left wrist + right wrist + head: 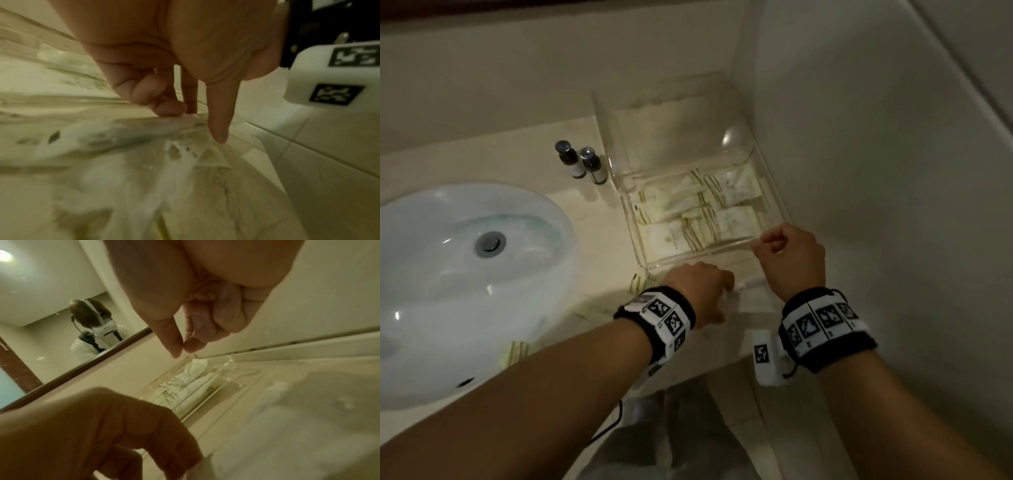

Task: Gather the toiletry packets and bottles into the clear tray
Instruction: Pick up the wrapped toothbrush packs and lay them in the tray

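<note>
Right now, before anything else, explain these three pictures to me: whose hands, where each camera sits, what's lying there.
No machine: a person's bare hands, wearing marker wristbands. One picture comes from a head camera, two from wrist cameras. On the counter: a sink, two dark bottles and a clear tray holding packets. The left hand touches a clear packet before the tray; whether it grips is unclear. The right hand is curled, thumb against forefinger; whether it holds anything is unclear.

Dim, yellowish bathroom corner. Plain beige walls (859, 154) to the rear and right. Pale stone surface (585, 205) with a white oval basin (431, 308) set in at left, metal drain (490, 244) at its centre. Dark-framed mirror (51, 288) above, ceiling light (5, 255) reflected in it.
</note>
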